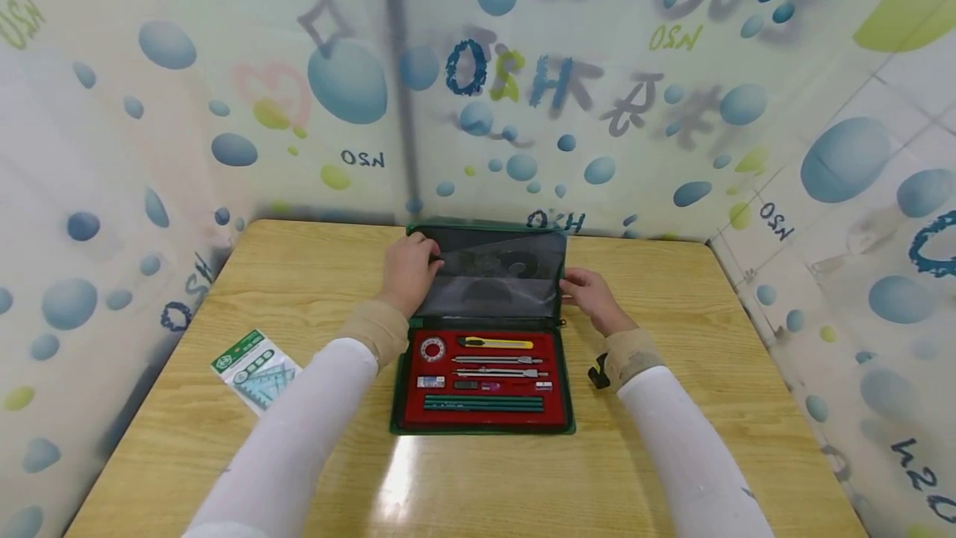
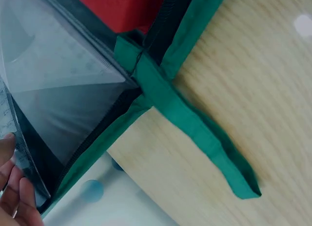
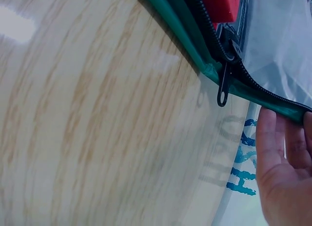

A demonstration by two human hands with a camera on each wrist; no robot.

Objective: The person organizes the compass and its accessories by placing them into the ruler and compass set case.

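Note:
A green zip-up drawing-set case [image 1: 484, 432] lies unfolded on the table, its lid [image 1: 508, 243] raised at the back with clear pockets [image 2: 73, 114] inside. At the lid's upper left, my left hand [image 1: 409, 272] pinches a clear strip with scale marks, apparently a ruler [image 2: 7, 116], by the pocket edge; its far part is hidden. My right hand [image 1: 593, 297] grips the lid's right edge, fingers behind it. The red tray [image 1: 441, 355] holds a yellow cutter [image 1: 496, 344], two compasses [image 1: 500, 373], green pencils [image 1: 484, 403], an eraser [image 1: 430, 382] and a white ring [image 1: 432, 349].
A packet of blue set squares [image 1: 257, 372] lies to the left on the wooden table [image 1: 478, 488]. Beside the case's hinge hangs a green strap [image 2: 195, 128], and a zip pull [image 3: 224, 87] dangles on the right. A patterned curtain [image 1: 478, 131] stands behind the table.

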